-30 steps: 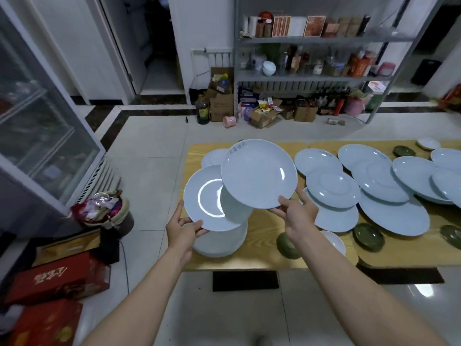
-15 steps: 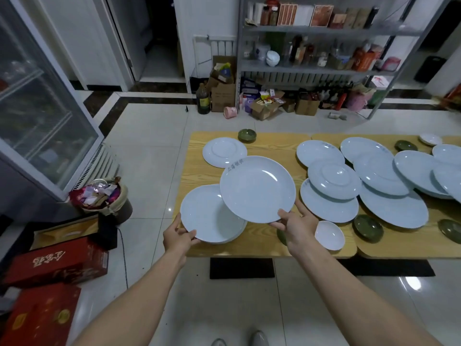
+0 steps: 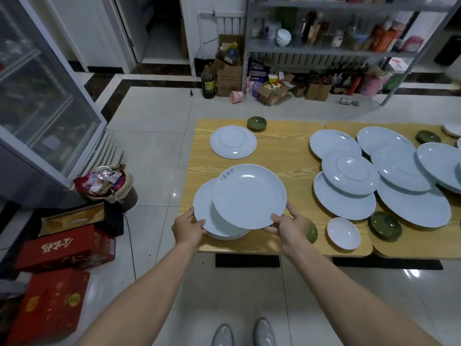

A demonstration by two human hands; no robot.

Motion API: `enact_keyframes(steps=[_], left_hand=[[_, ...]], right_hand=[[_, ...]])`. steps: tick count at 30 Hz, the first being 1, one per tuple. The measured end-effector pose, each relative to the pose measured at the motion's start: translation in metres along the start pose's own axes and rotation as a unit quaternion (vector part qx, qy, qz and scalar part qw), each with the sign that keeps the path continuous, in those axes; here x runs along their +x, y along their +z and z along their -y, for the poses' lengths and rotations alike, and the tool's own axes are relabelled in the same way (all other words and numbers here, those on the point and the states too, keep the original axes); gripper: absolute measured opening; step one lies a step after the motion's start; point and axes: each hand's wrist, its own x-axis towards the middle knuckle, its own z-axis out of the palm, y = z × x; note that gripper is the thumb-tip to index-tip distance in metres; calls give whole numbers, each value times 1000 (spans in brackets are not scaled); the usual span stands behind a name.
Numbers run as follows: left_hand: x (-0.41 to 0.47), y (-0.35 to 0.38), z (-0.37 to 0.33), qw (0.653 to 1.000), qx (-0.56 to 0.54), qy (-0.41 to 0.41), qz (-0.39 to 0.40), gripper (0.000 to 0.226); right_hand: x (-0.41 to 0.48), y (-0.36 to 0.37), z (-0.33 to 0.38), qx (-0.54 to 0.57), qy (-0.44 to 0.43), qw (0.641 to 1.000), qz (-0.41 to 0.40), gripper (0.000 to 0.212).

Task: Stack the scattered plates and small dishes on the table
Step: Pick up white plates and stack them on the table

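Left grip point(image 3: 188, 227): held the stack point(image 3: 205, 208) rim, near-left on the table point(image 3: 282, 156).
Right grip point(image 3: 287, 227): pinched the plate point(image 3: 249, 196), which sat over the stack, offset right.
Advice: plate probably needed centring leftward before release.

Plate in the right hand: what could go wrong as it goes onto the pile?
The plate is off-centre over the pile, so it may slide when released. The pile stands at the table edge; a nudge could push it off. The right hand may knock the green dish beside it.

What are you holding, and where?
The right hand holds the top plate by its near rim; the left hand holds the lower plate by its left rim.
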Motion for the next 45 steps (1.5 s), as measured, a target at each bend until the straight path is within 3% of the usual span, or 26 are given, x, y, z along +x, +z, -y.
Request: enact_keyframes(steps=[13, 20, 24, 29, 33, 35, 37, 41, 43, 45], left_hand=[[7, -10, 2, 997, -46, -4, 59, 50], [2, -11, -7, 997, -38, -14, 64, 52], [-4, -13, -12, 997, -30, -6, 68, 52], [0, -13, -11, 998, 14, 6, 61, 53], [0, -16, -16, 986, 143, 79, 45, 49], [-1, -17, -23, 949, 268, 163, 35, 41], [-1, -18, -38, 903, 371, 212, 39, 39], [2, -13, -66, 763, 582, 268, 92, 60], [-3, -10, -78, 730, 618, 274, 99, 70], [-8, -8, -89, 714, 629, 293, 94, 72]], right_hand=[[27, 31, -38, -124, -26, 992, 19, 70], [33, 43, -43, -263, -92, 960, -22, 49], [34, 46, -44, -280, -90, 955, -41, 42], [40, 41, -46, -286, -76, 954, -52, 18], [35, 38, -36, -335, -113, 935, -24, 32], [29, 36, -27, -433, -176, 884, 11, 45], [25, 37, -16, -549, -241, 798, 57, 55], [18, 47, 12, -765, -318, 552, 102, 78], [13, 53, 23, -805, -328, 486, 89, 85], [7, 58, 32, -825, -339, 448, 64, 88]])
